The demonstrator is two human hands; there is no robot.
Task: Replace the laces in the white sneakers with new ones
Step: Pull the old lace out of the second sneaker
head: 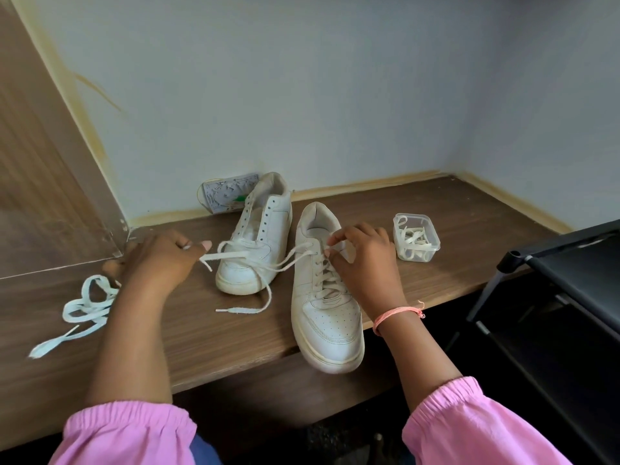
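Two white sneakers stand on the wooden shelf (208,333). The left sneaker (258,236) has empty eyelets. The right sneaker (325,297) is laced, its toe hanging over the shelf's front edge. My left hand (161,260) pinches one end of its lace (231,255), drawn taut to the left across the other shoe. My right hand (362,260) pinches the lace at the top eyelets of the right sneaker. The lace's other end (241,309) lies on the shelf between the shoes. A loose white lace (80,310) lies coiled at the left.
A small clear plastic box (416,237) with laces in it sits right of the shoes. A patterned grey packet (228,196) leans on the wall behind the left sneaker. A black rack (567,297) stands at the right. A wooden side panel (43,179) bounds the left.
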